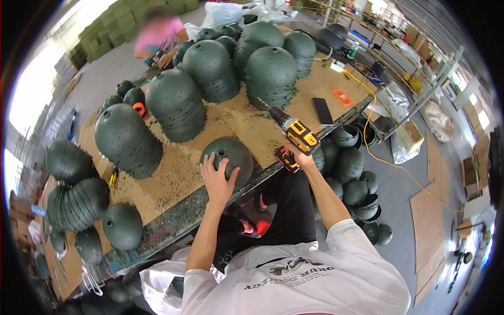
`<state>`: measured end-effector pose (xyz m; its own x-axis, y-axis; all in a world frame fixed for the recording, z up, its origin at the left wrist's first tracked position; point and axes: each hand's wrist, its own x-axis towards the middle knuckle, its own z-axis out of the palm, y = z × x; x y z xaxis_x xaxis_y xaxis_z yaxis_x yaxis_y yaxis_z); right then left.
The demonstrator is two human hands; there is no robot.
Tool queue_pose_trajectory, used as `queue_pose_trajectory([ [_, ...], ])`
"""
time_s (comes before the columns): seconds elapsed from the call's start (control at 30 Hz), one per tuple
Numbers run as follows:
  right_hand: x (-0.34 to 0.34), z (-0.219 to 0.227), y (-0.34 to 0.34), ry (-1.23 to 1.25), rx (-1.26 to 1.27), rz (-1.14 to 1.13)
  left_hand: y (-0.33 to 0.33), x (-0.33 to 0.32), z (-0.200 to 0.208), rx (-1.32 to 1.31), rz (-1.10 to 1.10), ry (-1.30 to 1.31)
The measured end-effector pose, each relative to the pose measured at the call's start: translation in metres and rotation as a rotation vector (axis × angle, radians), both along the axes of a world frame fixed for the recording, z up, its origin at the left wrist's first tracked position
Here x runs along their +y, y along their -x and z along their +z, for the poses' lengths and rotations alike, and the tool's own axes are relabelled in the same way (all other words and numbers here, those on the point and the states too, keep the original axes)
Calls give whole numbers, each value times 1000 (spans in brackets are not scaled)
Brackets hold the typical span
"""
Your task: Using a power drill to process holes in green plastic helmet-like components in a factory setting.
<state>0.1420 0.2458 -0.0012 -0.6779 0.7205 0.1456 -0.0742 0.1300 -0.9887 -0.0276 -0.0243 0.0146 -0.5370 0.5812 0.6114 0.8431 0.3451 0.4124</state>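
A single dark green plastic dome [239,153] with a hole at its top and small holes over its surface sits on the cardboard-covered table in front of me. My left hand [217,176] rests on its near side, fingers spread over the curve. My right hand [298,156] is wrapped round the grip of a yellow and black cordless drill [300,135]. The drill is to the right of the dome, its bit pointing up and away to the left, apart from the dome. Part of the grip is hidden by my fingers.
Tall stacks of green domes [176,105] stand behind and left of the single dome. More domes [352,168] are piled below the table's right edge. A phone [322,111], an orange card [342,97] and a yellow cord [367,89] are nearby. Another person [157,37] works across the table.
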Motion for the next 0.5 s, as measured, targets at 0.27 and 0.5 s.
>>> queue_pose_trajectory([
  [0.27,-6,4,0,-30,20,-47,3,-2,1,-4,-8,-11],
  [0.5,-1,-6,-4,34,36,-74,4,-2,-2,-21,-22,-27],
])
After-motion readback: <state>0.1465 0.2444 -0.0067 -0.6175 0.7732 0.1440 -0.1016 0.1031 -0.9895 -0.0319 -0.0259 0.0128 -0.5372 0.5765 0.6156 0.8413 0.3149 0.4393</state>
